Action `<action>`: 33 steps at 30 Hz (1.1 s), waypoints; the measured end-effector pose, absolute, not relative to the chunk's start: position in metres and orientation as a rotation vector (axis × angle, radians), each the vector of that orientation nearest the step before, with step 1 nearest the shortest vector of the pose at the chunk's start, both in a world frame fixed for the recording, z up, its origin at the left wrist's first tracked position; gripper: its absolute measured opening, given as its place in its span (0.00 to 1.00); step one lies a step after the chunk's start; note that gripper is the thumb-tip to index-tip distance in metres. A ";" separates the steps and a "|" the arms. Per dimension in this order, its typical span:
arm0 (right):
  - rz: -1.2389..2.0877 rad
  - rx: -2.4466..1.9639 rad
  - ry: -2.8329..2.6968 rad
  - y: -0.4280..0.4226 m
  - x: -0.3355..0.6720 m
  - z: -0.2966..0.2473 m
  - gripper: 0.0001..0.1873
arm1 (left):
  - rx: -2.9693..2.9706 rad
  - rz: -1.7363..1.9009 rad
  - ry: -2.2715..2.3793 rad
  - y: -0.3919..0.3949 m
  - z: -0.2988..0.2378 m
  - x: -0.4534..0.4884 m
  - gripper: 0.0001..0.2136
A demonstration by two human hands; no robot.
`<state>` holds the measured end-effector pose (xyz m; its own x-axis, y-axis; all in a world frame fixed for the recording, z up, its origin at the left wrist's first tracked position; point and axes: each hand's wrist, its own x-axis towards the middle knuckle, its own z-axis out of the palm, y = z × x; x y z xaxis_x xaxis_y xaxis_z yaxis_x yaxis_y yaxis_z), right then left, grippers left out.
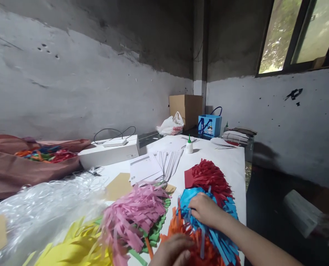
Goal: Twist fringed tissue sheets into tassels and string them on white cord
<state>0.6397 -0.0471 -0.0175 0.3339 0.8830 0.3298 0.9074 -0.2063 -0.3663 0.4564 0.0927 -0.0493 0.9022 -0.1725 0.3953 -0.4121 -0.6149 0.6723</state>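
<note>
My right hand [204, 210] is closed on a bunch of blue fringed paper [192, 195], its fingers curled into the top of the strips. Just below and to the left, my left hand [173, 250] is over orange fringed paper [203, 244], slightly blurred, its fingers extended and the thumb apart. Behind the blue bunch lies a dark red fringed paper bunch [210, 179] with a flat uncut end. To the left are pink fringed paper [136, 218], green fringed paper [156, 229] partly under it, and yellow fringed paper [78, 247].
A green-capped glue bottle [189, 147] stands on the white tabletop [209, 151]. White cards [146, 168] are fanned out behind the pink strips. Clear plastic strands [50, 203] spread at left, beside a reddish bag [34, 170]. A blue bag [209, 125] and cardboard box [185, 109] stand behind.
</note>
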 end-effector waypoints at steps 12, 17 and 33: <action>-0.143 -1.836 -1.184 -0.073 0.631 -0.030 0.10 | 1.723 0.328 0.390 0.092 -0.021 0.526 0.27; -0.259 -1.830 -1.188 -0.090 0.622 -0.009 0.15 | 1.602 0.311 0.379 0.087 -0.016 0.525 0.26; -0.233 -2.044 -1.581 -0.059 0.632 0.016 0.05 | 1.591 0.346 0.338 0.090 -0.023 0.520 0.23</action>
